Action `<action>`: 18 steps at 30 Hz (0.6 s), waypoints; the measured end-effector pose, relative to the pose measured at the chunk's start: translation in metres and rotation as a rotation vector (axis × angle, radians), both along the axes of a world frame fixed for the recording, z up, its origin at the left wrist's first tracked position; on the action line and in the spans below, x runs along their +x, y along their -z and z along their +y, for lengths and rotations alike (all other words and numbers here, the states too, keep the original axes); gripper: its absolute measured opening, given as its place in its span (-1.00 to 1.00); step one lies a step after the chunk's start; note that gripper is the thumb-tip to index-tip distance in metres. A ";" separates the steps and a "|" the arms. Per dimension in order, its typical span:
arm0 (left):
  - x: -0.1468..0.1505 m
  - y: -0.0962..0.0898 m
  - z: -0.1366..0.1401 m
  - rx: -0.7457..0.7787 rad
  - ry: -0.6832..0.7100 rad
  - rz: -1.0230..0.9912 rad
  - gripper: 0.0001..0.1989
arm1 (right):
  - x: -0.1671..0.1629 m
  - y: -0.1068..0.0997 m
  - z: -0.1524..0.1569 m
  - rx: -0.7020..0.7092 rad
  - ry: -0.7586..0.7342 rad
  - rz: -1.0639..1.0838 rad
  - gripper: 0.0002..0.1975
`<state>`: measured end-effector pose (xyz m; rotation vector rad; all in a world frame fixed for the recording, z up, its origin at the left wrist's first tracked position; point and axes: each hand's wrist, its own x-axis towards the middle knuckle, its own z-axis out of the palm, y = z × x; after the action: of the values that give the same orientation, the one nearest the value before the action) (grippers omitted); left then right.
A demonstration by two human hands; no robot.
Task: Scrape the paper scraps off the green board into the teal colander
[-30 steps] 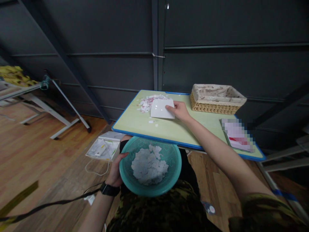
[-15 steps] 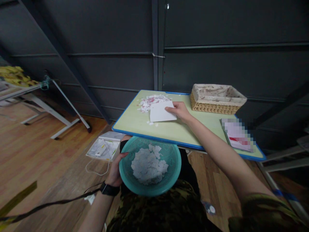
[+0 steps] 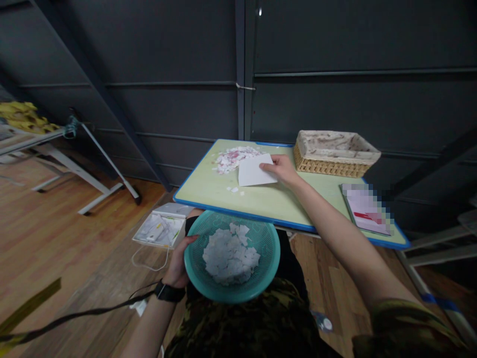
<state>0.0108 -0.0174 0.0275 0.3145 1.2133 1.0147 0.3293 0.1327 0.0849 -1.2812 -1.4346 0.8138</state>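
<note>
My left hand (image 3: 180, 263) grips the left rim of a green plastic colander (image 3: 267, 276), which sits at my lap below the table's front edge. Torn white paper pieces (image 3: 231, 253) lie heaped inside it. Over the table, my right hand (image 3: 281, 170) pinches a flat white card (image 3: 255, 171) between thumb and fingers. Just behind the card's left side spreads a pile of small white and pinkish paper scraps (image 3: 231, 158), partly covered by it. A few loose scraps (image 3: 234, 189) lie on the tabletop in front of the card.
A lined wicker basket (image 3: 335, 166) stands at the table's (image 3: 208, 189) back right. Near the right edge lies a booklet (image 3: 367, 211), partly blurred out. On the floor at left is an open white box (image 3: 160, 228) with a cable. A dark panelled wall (image 3: 179, 44) rises behind.
My right hand has shifted slightly to the right with the card, uncovering a little more of the scrap pile. The colander and my left hand stay where they were.
</note>
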 end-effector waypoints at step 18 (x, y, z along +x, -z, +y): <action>-0.001 -0.001 0.001 0.000 -0.007 -0.010 -0.86 | -0.013 0.012 -0.001 -0.003 -0.148 0.021 -0.53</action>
<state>0.0102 -0.0167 0.0281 0.3048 1.2057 1.0212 0.3166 0.1322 0.0732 -1.1751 -1.5256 0.9253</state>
